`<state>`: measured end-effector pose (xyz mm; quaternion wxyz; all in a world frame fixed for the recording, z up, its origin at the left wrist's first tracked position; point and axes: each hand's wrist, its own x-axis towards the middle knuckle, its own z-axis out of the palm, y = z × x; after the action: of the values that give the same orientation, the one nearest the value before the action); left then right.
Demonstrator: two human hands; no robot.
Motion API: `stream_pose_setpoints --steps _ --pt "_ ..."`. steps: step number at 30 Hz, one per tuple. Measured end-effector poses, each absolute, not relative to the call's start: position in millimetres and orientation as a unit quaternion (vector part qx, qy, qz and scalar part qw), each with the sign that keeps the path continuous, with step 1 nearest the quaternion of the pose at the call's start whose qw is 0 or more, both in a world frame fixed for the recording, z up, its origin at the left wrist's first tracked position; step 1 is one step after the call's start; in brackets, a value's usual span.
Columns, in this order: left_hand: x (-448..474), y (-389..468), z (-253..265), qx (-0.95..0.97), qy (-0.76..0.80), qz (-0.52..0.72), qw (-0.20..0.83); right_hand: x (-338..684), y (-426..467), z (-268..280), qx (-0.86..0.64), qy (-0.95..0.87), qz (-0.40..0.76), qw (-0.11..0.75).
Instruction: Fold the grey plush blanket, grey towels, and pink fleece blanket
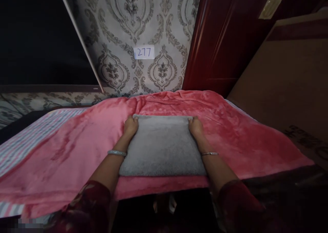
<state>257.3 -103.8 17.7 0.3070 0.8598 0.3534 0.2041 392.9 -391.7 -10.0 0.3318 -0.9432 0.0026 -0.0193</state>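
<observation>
Cloth (162,146) on pink blanket (96,137): left hand (131,126) and right hand (196,126), fingers (135,119) pinching, hold its 2 far corners, probably keeping it flat.

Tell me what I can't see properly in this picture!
In the head view:
- Blanket under the grey cloth: hidden by that cloth.
- Screen: top and left cut off by the picture's edges.
- Box: right side cut off by the edge; its printing is too dark to read.
- Pale shapes below: too dark to tell.
</observation>
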Motion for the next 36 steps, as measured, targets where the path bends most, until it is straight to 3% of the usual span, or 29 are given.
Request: stream_pose_setpoints --steps 5,11,16,18,24,29,33,36 --pt "259.1 -100.5 5.1 0.87 0.361 0.201 0.271 388.2 -395.7 -12.0 -0.952 -0.006 -0.044 0.304" --pt "261.2 -84.5 8.0 0.872 0.34 0.169 0.31 387.5 -393.3 -11.5 -0.956 -0.006 -0.051 0.288" --pt "247.7 -74.6 3.8 0.795 0.296 0.166 0.502 389.0 -403.4 -2.9 -0.957 -0.013 -0.029 0.287" --pt "242.3 -73.9 2.4 0.781 0.275 0.18 0.532 385.4 -413.6 1.0 -0.958 -0.02 -0.014 0.284" --pt "240.0 -84.9 9.1 0.893 0.273 0.184 0.307 352.3 -435.2 -4.2 -0.967 -0.041 0.009 0.253" --pt "241.6 -107.2 15.2 0.92 0.307 0.137 0.2 335.4 -431.6 -15.2 -0.972 -0.046 -0.003 0.231" --pt "240.3 -115.5 15.1 0.918 0.312 0.134 0.203 334.7 -432.3 -18.8 -0.971 -0.045 -0.009 0.233" --pt "240.4 -108.1 12.8 0.887 0.304 0.174 0.301 335.0 -434.0 -20.8 -0.97 -0.047 -0.013 0.239"
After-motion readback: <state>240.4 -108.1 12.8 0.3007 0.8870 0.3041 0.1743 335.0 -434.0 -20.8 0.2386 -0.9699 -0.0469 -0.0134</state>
